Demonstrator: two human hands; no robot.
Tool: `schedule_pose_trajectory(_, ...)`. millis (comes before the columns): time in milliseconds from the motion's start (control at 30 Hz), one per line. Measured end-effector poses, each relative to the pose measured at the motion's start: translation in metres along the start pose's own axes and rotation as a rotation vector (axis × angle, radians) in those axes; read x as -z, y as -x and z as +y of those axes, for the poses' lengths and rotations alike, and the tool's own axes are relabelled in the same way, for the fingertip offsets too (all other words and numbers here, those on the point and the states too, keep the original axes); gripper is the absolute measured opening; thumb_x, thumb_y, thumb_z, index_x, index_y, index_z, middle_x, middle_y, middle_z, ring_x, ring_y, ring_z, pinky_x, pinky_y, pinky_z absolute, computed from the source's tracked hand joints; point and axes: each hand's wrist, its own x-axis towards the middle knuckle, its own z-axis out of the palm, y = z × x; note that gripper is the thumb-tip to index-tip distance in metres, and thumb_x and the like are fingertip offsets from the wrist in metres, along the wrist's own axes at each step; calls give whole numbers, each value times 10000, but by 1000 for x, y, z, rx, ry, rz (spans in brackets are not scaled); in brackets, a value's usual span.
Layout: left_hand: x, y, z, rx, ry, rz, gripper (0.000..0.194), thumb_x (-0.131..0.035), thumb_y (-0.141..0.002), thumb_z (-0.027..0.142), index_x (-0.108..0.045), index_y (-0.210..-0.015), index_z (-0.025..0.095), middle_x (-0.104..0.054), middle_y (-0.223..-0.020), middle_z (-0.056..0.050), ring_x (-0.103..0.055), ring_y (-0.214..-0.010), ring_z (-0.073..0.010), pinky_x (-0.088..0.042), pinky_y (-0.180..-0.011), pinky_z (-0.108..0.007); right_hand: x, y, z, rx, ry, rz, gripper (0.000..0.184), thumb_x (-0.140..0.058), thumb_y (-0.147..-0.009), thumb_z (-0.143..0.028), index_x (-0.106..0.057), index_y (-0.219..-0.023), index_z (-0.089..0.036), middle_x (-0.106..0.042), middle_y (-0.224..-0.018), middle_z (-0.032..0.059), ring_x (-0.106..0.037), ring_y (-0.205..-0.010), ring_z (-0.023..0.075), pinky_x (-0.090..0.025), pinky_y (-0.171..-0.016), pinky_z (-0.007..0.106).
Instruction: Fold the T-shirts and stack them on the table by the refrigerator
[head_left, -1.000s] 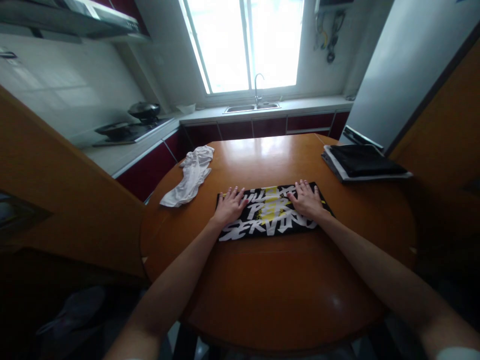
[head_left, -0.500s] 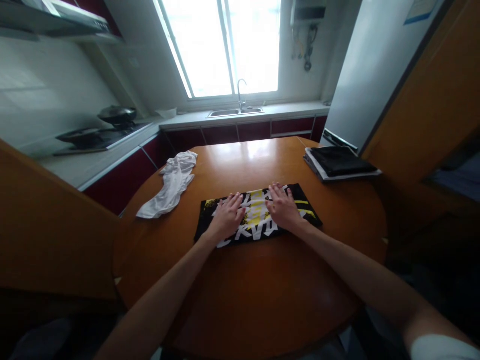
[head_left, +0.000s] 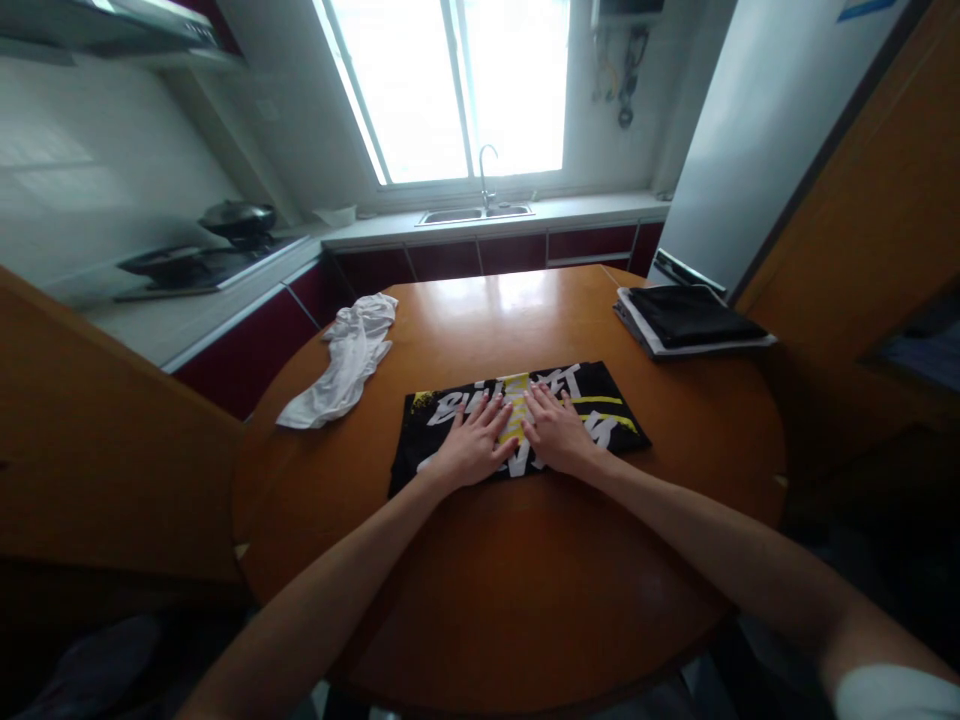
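Note:
A folded black T-shirt (head_left: pixel 619 428) with white lettering and yellow streaks lies flat on the wooden table (head_left: pixel 517 580), in front of me. Both palms rest on its printed side. My left hand (head_left: pixel 478 440) is open, fingers spread, over the left-middle of the print. Just right of the yellow stripe, my right hand (head_left: pixel 559 430) also lies open and flat. The fingertips of the two hands come close together but stay apart. Part of the lettering is hidden beneath them.
A crumpled white garment (head_left: pixel 341 365) lies at the table's left edge. At the right edge sits a stack of folded clothes (head_left: pixel 694 315), black on top. Beyond are a sink (head_left: pixel 454 215), a stove with pans (head_left: pixel 240 220) and a fridge (head_left: pixel 739 150).
My hands have moved closer together over the middle of the print, the left one going right and the right one slightly left. The camera view has shifted slightly.

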Motion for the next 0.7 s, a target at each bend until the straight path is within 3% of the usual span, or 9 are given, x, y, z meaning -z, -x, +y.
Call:
schedule_pose_trajectory(100, 3, -1, 0, -12, 28, -35, 682, -380, -999, 592, -321, -1589, 254, -251, -1666, -77, -164, -1550, -311, -71, -1235, -579, 2, -4, 3, 6, -4, 103, 609, -315, -1017, -349, -356, -1557, -71, -263, -1653, 144, -179, -1546, 223, -99, -1251, 436)
schedule_pose_trajectory(267, 11, -8, -27, 59, 67, 24, 625, -323, -1026, 567, -402, -1552, 240, -313, -1645, -84, -218, -1537, -296, -171, -1226, -558, -5, -9, 13, -64, 4, -51, 629, -393, -1000, -387, -379, -1543, -70, -271, -1645, 170, -193, -1541, 273, -128, -1237, 505)
schedule_pose_trajectory(433, 14, -10, -55, 160, 22, 16, 609, -354, -1020, 561, -392, -1558, 278, -305, -1651, -74, -214, -1534, -333, -176, -1215, -588, -1, -7, 11, -74, -28, 24, 625, -352, -1017, -395, -365, -1551, -70, -284, -1644, 155, -213, -1536, 254, -148, -1240, 473)
schedule_pose_trajectory(567, 18, -4, -53, 27, 45, -10, 703, -399, -988, 635, -309, -1592, 287, -202, -1683, -75, -115, -1558, -321, -118, -1227, -581, 2, 0, -2, 39, -40, 54, 651, -352, -1017, -449, -351, -1564, -95, -250, -1658, 137, -171, -1549, 240, -127, -1245, 461)
schedule_pose_trajectory(700, 20, 6, -50, -110, 98, -174, 877, -539, -870, 747, -260, -1600, 349, -110, -1698, -75, -44, -1560, -350, -86, -1227, -583, -4, 7, -11, 106, -13, -89, 665, -396, -998, -471, -377, -1553, -106, -234, -1659, 155, -144, -1554, 274, -118, -1239, 509)
